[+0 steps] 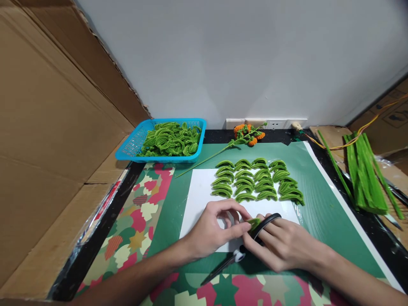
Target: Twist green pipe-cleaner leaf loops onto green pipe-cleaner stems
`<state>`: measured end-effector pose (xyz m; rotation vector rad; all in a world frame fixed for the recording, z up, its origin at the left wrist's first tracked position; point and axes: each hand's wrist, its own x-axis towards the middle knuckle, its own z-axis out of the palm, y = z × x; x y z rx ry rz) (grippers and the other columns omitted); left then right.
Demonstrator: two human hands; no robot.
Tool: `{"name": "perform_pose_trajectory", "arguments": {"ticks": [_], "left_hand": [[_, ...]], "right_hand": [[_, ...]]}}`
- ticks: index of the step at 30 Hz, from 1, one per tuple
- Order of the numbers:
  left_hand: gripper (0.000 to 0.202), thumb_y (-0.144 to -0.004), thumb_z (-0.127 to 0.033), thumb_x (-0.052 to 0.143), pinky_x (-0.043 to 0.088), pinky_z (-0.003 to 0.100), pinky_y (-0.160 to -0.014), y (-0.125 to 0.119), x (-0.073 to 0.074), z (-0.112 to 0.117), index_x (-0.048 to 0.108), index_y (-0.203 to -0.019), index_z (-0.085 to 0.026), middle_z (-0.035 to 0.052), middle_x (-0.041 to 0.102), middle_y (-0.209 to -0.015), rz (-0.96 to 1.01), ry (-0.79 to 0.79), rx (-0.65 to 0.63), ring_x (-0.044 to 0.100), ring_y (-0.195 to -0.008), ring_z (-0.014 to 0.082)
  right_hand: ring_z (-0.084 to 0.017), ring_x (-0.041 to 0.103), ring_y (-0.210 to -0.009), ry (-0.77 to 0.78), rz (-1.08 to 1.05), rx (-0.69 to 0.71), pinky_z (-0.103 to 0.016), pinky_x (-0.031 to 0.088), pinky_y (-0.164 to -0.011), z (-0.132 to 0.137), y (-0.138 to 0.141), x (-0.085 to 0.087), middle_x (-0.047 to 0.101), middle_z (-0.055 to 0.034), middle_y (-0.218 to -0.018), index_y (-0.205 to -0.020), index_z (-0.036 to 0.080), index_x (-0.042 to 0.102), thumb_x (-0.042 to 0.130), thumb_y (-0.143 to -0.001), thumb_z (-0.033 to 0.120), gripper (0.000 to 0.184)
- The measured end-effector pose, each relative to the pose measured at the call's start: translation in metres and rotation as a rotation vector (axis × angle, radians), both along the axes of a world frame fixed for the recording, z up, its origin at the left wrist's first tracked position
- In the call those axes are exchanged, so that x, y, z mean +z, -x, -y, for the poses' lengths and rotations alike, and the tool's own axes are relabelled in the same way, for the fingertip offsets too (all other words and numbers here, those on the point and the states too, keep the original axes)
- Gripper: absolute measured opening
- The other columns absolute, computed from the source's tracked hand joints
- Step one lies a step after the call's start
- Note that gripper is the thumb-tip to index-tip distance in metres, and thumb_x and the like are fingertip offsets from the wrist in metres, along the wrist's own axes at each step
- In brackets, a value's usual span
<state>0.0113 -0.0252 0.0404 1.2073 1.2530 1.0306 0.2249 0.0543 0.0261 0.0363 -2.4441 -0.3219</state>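
My left hand (pixel 219 227) pinches a small green pipe-cleaner piece (pixel 254 222) between thumb and fingertips. My right hand (pixel 283 242) meets it there, its fingertips at the same piece. Black-handled scissors (pixel 223 267) hang from the right hand, a handle loop round its fingers and the blades pointing toward the lower left. Just beyond both hands, curved green pipe-cleaner leaves (pixel 244 188) lie in columns, partly on a white sheet of paper (pixel 199 204). The fingertips partly hide the held piece.
A blue plastic basket (pixel 159 159) of green pipe-cleaner pieces stands back left. An orange-flowered stem (pixel 245 137) lies by the wall. On the right, a bundle of green pipe cleaners (pixel 366 178) rests near cables (pixel 344 148). Cardboard (pixel 47 127) walls the left side.
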Motion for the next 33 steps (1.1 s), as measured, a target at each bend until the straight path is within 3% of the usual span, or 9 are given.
{"name": "perform_pose_trajectory", "arguments": {"ticks": [3, 8, 14, 17, 21, 27, 33], "left_hand": [[0.017, -0.098, -0.033, 0.079, 0.050, 0.027, -0.077, 0.000, 0.000, 0.000, 0.082, -0.101, -0.016, 0.0058, 0.077, -0.098, -0.066, -0.028, 0.005, 0.066, -0.085, 0.0172], [0.023, -0.103, -0.038, 0.072, 0.051, 0.030, -0.083, 0.002, 0.003, 0.002, 0.078, -0.099, -0.017, 0.0059, 0.074, -0.098, -0.054, -0.033, -0.038, 0.066, -0.091, 0.0196], [0.035, -0.087, -0.038, 0.088, 0.050, 0.027, -0.073, 0.001, 0.006, 0.005, 0.074, -0.110, -0.016, 0.0044, 0.072, -0.098, -0.045, -0.023, -0.103, 0.060, -0.080, 0.0163], [0.027, -0.092, -0.037, 0.080, 0.048, 0.028, -0.074, 0.001, 0.009, 0.004, 0.074, -0.107, -0.015, 0.0043, 0.071, -0.094, -0.046, 0.000, -0.108, 0.059, -0.079, 0.0170], [0.023, -0.098, -0.038, 0.071, 0.046, 0.030, -0.080, 0.003, 0.013, 0.002, 0.075, -0.103, -0.016, 0.0051, 0.072, -0.095, -0.034, 0.022, -0.111, 0.060, -0.085, 0.0199], [0.030, -0.099, -0.043, 0.070, 0.048, 0.031, -0.082, 0.008, 0.014, 0.001, 0.077, -0.112, -0.017, 0.0069, 0.075, -0.105, -0.069, 0.054, -0.155, 0.064, -0.090, 0.0224], [0.033, -0.105, -0.042, 0.063, 0.049, 0.032, -0.090, 0.011, 0.015, 0.001, 0.079, -0.118, -0.017, 0.0078, 0.079, -0.110, -0.103, 0.082, -0.176, 0.067, -0.100, 0.0253]], "right_hand": [[-0.016, 0.061, -0.054, -0.013, 0.023, -0.005, -0.029, 0.049, -0.059, -0.001, 0.001, 0.001, 0.072, -0.0030, -0.066, -0.114, 0.011, 0.074, 0.046, -0.100, 0.006, 0.032], [-0.015, 0.062, -0.056, 0.021, 0.028, -0.017, -0.029, 0.050, -0.061, -0.001, 0.000, 0.000, 0.071, -0.0019, -0.066, -0.114, 0.012, 0.075, 0.049, -0.100, 0.005, 0.030], [-0.020, 0.074, -0.073, 0.072, 0.033, -0.005, -0.033, 0.054, -0.071, 0.001, -0.002, -0.006, 0.076, -0.0049, -0.076, -0.105, 0.015, 0.072, 0.057, -0.098, 0.009, 0.017], [-0.019, 0.070, -0.067, 0.028, 0.060, -0.010, -0.033, 0.052, -0.070, 0.002, -0.001, -0.003, 0.073, -0.0033, -0.071, -0.103, 0.015, 0.071, 0.058, -0.098, 0.008, 0.015], [-0.017, 0.062, -0.056, -0.018, 0.078, -0.007, -0.032, 0.047, -0.062, 0.002, 0.000, 0.004, 0.067, -0.0011, -0.063, -0.115, 0.010, 0.072, 0.055, -0.098, 0.008, 0.024], [-0.014, 0.049, -0.048, -0.020, 0.074, 0.016, -0.032, 0.030, -0.050, -0.001, -0.004, 0.007, 0.057, 0.0035, -0.056, -0.127, 0.010, 0.073, 0.054, -0.097, 0.009, 0.036], [-0.015, 0.056, -0.053, 0.010, 0.082, 0.050, -0.031, 0.036, -0.053, -0.005, -0.007, 0.009, 0.064, 0.0001, -0.064, -0.134, 0.011, 0.074, 0.047, -0.100, 0.011, 0.043]]}}
